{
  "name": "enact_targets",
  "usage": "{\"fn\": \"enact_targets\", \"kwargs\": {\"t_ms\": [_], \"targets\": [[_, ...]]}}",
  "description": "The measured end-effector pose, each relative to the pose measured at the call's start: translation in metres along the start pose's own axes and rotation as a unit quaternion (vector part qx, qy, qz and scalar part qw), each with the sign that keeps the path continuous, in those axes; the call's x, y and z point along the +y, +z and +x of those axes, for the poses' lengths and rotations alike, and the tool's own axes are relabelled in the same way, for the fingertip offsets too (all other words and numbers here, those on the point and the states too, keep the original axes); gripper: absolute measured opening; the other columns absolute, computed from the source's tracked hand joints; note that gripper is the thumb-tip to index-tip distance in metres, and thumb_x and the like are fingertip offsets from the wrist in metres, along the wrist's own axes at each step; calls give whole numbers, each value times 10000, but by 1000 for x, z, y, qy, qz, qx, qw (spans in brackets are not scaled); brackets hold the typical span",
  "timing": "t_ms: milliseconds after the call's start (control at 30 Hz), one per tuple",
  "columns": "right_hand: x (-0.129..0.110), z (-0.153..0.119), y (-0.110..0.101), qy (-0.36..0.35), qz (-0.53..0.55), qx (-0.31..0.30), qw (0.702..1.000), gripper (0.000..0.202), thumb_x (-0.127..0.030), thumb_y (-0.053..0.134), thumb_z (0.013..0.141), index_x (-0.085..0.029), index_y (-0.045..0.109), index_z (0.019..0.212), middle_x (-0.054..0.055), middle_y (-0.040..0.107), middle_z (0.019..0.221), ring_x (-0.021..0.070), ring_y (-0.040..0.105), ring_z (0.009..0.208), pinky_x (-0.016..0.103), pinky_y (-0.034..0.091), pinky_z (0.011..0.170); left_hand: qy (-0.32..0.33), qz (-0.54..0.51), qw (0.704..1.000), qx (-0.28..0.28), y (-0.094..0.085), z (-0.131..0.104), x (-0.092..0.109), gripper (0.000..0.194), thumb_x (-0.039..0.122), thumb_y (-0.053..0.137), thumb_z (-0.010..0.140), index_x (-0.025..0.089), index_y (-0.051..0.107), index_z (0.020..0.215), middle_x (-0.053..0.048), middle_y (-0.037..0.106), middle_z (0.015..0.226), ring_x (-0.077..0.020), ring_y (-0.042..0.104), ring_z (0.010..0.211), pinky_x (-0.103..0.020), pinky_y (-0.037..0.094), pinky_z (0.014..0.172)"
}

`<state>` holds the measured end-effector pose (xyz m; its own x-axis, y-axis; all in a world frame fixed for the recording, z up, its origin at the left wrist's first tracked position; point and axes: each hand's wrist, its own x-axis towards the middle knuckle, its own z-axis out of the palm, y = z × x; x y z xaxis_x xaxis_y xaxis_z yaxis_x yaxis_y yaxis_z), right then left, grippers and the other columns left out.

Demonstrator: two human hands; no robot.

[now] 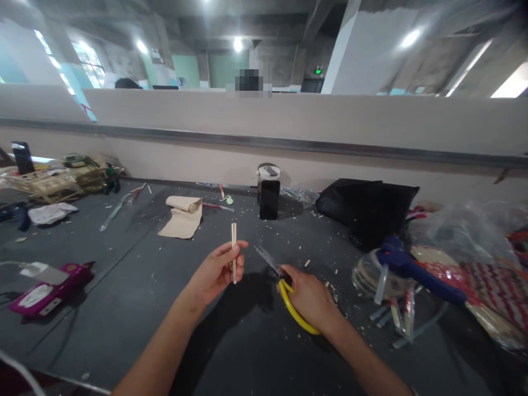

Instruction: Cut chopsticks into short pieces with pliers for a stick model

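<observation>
My left hand (225, 264) pinches a short pair of thin, pale wooden sticks (234, 247) upright between thumb and fingers. To its right, my right hand (311, 297) is closed around yellow-handled scissors (295, 313), low over the dark table. Their blades (268, 258) point up and left, blurred, toward the sticks without touching them. Beyond my hands a black phone (269, 199) stands upright against a white round container (269, 171). Small wooden offcuts (307, 263) lie scattered near my right hand.
A roll of brown paper (181, 217) lies behind my left hand. At left sits a purple power strip (51, 291) with a white plug. On the right are a blue glue gun (421, 269), a black bag (367, 209) and plastic-wrapped sticks (495, 291). A low partition (247, 113) closes off the back.
</observation>
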<state>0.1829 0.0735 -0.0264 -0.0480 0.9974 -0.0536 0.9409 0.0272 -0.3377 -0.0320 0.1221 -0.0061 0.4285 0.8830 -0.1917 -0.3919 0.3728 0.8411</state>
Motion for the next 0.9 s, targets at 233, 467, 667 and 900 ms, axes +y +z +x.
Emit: {"fn": "enact_targets", "kwargs": {"t_ms": [233, 467, 667, 900], "targets": [[8, -5, -15, -60, -18, -47, 997, 421, -151, 576, 702, -290, 618, 1097, 44, 701, 897, 200, 646, 790, 247, 383, 623, -9, -90, 996, 5, -14, 11, -18, 240, 306, 570, 835, 133, 597, 999, 78, 353, 559, -5, 262, 398, -151, 187, 387], [-3, -5, -46, -63, 4, -30, 998, 219, -270, 556, 781, -280, 708, 939, 52, 700, 750, 217, 638, 681, 294, 422, 615, -4, -105, 994, -5, -7, 8, -13, 192, 243, 577, 817, 118, 624, 956, 20, 477, 665, -47, 467, 511, -190, 356, 498], [-43, 48, -45, -41, 380, 46, 923, 407, -421, 587, 770, -178, 626, 1094, 0, 628, 689, 99, 512, 506, 223, 420, 512, -62, -26, 996, -65, -1, 0, -11, 235, 287, 636, 788, 122, 633, 954, -15, 584, 667, -128, 601, 540, -262, 477, 552], [-39, 65, -27, 37, 557, -24, 829, 274, -390, 687, 655, -149, 622, 767, -54, 511, 532, 48, 393, 407, 158, 227, 356, -107, 30, 990, -90, -6, -2, -8, 293, 348, 629, 789, 108, 629, 957, -84, 664, 711, -207, 670, 635, -293, 529, 556]]}}
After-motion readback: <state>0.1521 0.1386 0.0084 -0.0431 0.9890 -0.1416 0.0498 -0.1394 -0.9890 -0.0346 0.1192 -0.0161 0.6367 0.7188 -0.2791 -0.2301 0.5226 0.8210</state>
